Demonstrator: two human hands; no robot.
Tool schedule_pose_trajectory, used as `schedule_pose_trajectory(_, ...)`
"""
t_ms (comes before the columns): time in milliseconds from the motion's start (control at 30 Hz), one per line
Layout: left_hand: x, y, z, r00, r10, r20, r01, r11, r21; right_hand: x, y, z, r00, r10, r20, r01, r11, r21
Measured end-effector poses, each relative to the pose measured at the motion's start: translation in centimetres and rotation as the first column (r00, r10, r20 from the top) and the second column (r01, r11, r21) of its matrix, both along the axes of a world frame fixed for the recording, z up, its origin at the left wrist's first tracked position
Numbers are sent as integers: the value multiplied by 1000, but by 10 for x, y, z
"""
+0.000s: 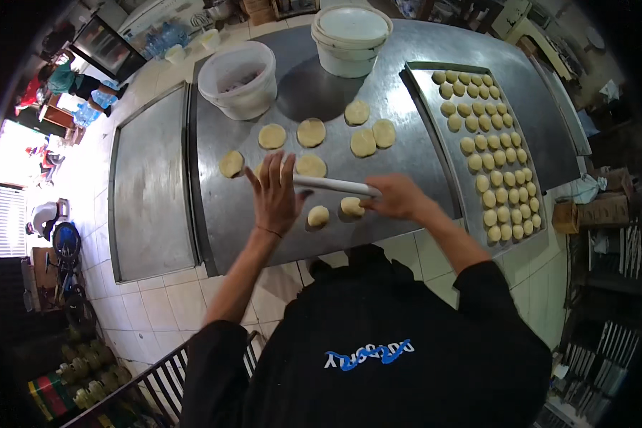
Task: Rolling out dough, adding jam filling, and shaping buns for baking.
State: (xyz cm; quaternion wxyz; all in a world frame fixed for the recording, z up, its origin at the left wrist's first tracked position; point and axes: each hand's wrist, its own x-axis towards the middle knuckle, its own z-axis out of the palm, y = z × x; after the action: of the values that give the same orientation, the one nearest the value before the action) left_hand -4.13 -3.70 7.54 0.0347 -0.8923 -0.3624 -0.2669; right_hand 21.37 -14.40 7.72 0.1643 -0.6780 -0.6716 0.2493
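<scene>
Held across the steel table (242, 214) is a pale rolling pin (335, 185), its right end in my right hand (399, 200). My left hand (274, 196) lies at the pin’s left end, fingers stretched and spread. Just behind the pin is a flattened dough round (312, 165). In front of it sit two small dough lumps (318, 216) (352, 206). Farther back, several more flattened rounds (310, 133) are spread over the steel, two of them touching or overlapping at the right.
Two white buckets (232, 107) (349, 57) stand at the back. A long tray of dough balls (435, 93) lies right, an empty metal tray (150, 185) left. Several people (75, 82) are in the far left background, near a bicycle (65, 242). A black railing (160, 381) runs lower left.
</scene>
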Motion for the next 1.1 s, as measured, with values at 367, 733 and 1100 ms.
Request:
schedule_pose_trajectory(367, -17, -50, -127, 968, 119, -223, -179, 945, -275, -8, 3, -119, 941, 0, 339, -74, 976, 205)
schedule_pose_trajectory(733, 8, 15, -129, 951, 262, -161, -304, 882, -361, -1, 62, -121, 960, -71, 271, -32, 933, 358)
schedule_pose_trajectory(1100, -51, -71, -90, 855, 487, 178, -209, 638, -741, -11, -45, -106, 934, -175, 312, 177, 984, 21)
